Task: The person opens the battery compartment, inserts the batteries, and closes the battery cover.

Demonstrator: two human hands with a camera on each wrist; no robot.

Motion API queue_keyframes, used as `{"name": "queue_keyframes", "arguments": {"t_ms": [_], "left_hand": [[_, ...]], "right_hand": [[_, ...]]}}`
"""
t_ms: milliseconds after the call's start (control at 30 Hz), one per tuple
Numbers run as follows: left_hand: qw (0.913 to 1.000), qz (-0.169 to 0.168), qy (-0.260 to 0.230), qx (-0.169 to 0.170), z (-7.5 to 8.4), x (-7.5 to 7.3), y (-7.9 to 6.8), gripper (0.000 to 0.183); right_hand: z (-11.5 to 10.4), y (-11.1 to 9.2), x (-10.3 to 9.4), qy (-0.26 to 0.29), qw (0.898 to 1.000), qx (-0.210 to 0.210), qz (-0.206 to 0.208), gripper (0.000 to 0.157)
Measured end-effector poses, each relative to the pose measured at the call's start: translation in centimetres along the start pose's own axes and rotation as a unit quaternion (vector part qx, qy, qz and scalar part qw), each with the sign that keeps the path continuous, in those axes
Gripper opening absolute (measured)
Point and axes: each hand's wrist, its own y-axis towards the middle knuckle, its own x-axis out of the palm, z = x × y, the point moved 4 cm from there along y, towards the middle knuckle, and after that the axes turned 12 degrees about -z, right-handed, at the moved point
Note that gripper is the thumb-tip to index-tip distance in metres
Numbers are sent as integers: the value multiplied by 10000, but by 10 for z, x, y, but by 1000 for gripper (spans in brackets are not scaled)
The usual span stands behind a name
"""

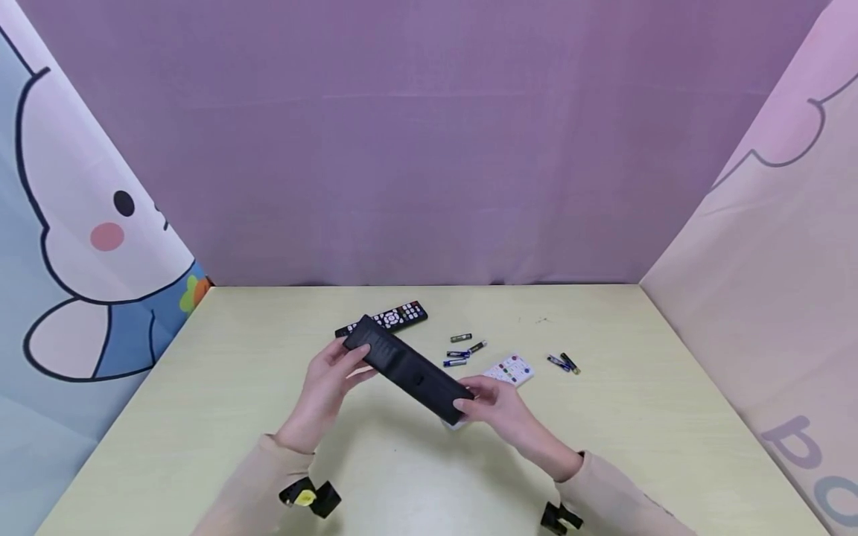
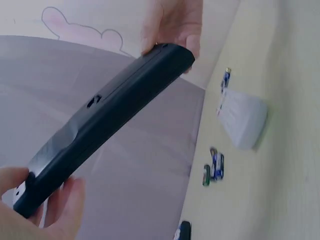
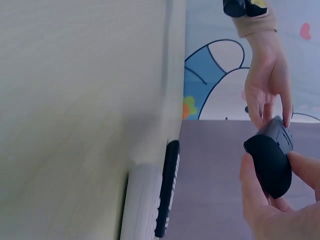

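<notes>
Above the surface, left end: one end of a black remote control (image 1: 409,371) is pinched by the left hand (image 1: 325,380), with the thumb laid over its back and the other fingers set beneath.
Above the surface, right end: the opposite end is pinched by the right hand (image 1: 499,406), between thumb and fingers.
Held remote: it is lifted clear of the surface and slanted, the left-hand end farther from the person; its back, marked by a small dark notch (image 1: 418,380), is turned up toward the head view.
White remote: under the right hand, a white remote control (image 1: 512,370) is laid buttons up on the surface, its middle hidden.
Second black remote: beyond the left end, another black remote (image 1: 405,316) is laid buttons up, partly covered from the head view.
Middle batteries: four batteries (image 1: 459,353) are scattered beyond the white remote.
Right batteries: two batteries (image 1: 570,363) are laid close together, right of the white remote.
Surface: everything is carried on a pale surface (image 1: 221,417).
Surroundings: the surface is bordered by a purple backdrop (image 1: 415,171) behind and a cartoon-printed panel (image 1: 74,268) at left.
</notes>
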Motion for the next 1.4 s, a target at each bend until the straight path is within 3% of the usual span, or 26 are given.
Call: {"name": "queue_keyframes", "arguments": {"t_ms": [167, 333, 633, 1067, 1233, 1400], "left_hand": [[9980, 199, -468, 367, 1, 9, 0, 25], [9948, 191, -851, 519, -1, 16, 0, 33], [9960, -97, -708, 535, -4, 23, -7, 64], [9978, -316, -385, 446, -7, 26, -9, 78], [9982, -211, -329, 450, -6, 25, -10, 77], [9987, -128, -294, 407, -7, 26, -10, 76]], "right_hand": [[1, -2, 11, 920, 9957, 110, -30, 47], [3, -5, 22, 1630, 9863, 221, -126, 49], [5, -10, 35, 2330, 9719, 116, -326, 41], [9, -12, 40, 2387, 9697, 202, -474, 39], [7, -12, 39, 2067, 9768, 249, -505, 41], [8, -12, 34, 1380, 9884, 296, -556, 46]]}}
